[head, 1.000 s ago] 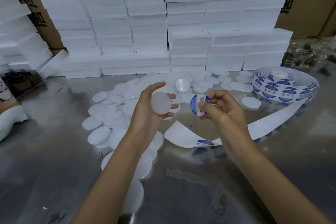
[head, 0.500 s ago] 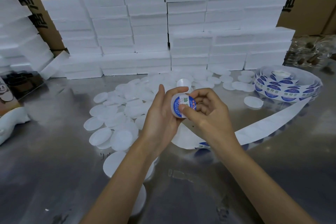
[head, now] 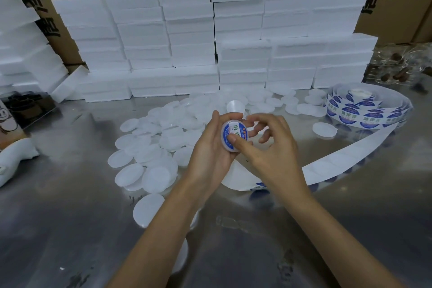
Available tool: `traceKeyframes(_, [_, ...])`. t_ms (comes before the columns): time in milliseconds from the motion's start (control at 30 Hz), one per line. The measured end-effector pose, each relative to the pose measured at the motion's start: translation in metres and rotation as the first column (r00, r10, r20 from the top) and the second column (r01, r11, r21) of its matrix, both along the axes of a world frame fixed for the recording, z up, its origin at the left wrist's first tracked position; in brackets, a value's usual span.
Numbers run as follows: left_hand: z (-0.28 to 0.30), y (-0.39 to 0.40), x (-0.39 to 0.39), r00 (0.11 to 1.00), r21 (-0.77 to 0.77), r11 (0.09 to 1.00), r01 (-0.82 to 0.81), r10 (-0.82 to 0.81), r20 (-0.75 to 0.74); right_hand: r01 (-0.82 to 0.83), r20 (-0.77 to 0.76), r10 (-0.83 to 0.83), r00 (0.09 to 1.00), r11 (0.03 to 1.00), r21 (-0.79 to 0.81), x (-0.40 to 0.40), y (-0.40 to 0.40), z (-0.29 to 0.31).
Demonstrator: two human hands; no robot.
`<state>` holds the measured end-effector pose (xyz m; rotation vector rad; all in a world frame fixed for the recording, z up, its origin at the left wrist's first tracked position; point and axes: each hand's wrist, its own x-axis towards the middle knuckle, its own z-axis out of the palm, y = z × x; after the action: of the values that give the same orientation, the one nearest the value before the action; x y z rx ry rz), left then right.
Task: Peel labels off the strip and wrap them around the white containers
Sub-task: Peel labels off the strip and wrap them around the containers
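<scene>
Change: since half a second ago my right thumb has slid onto the middle of the label (head: 234,133), and the other right fingers have fanned out behind the container (head: 233,135).
Left hand: I see my left hand (head: 211,147) curled round the container's rim, thumb over the top edge, gripping it firmly.
Right hand: my right hand (head: 268,147) presses its thumb tip on the label; the remaining fingers are spread and loosely bent, clamped on nothing.
Container's place: held above the metal table (head: 70,217), just in front of the pile of white lids (head: 163,140) and well left of the label roll (head: 364,107).
Facing: its labelled flat face looks up toward me and slightly right, so its short axis points at the camera.
Key relation: the label lies directly under my right thumb, to the right of the left palm; the right hand is the nearer one for smoothing.
Judgement: the label looks nearly seated; rubbing outward to the edge seems to be what remains.
Strip: peeled backing strip (head: 339,161) trails from the roll, passing beneath my right wrist.
</scene>
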<state>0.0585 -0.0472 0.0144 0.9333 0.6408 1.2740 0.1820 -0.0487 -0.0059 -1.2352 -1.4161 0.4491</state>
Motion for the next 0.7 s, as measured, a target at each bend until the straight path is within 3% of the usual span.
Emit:
traceKeyframes(133, [0.002,-0.001,0.0,0.994,-0.048,0.998,0.032,-0.027,0.103,0.056,0.035,-0.055,0.998,0.998,-0.031,0.006,-0.003,-0.004])
traceKeyframes(300, [-0.002,-0.004,0.003,0.981,-0.066,0.996,0.065,-0.052,0.187,0.129,0.311,-0.128,0.942,0.991,0.017,0.0,-0.009,-0.008])
traceKeyframes(500, [-0.005,-0.008,0.01,0.971,-0.02,0.988,0.153,-0.147,0.191,0.083,0.179,-0.089,0.98,0.996,0.038,0.007,-0.004,-0.01])
traceKeyframes(600, [-0.008,-0.006,0.012,0.992,-0.008,0.992,0.122,-0.122,0.036,0.067,0.153,-0.076,0.985,0.996,0.063,0.011,0.0,-0.011])
traceKeyframes(700, [-0.012,-0.003,0.008,0.949,0.134,0.99,0.032,0.012,-0.317,0.082,0.144,-0.093,0.985,0.994,0.078,0.018,0.005,-0.012])
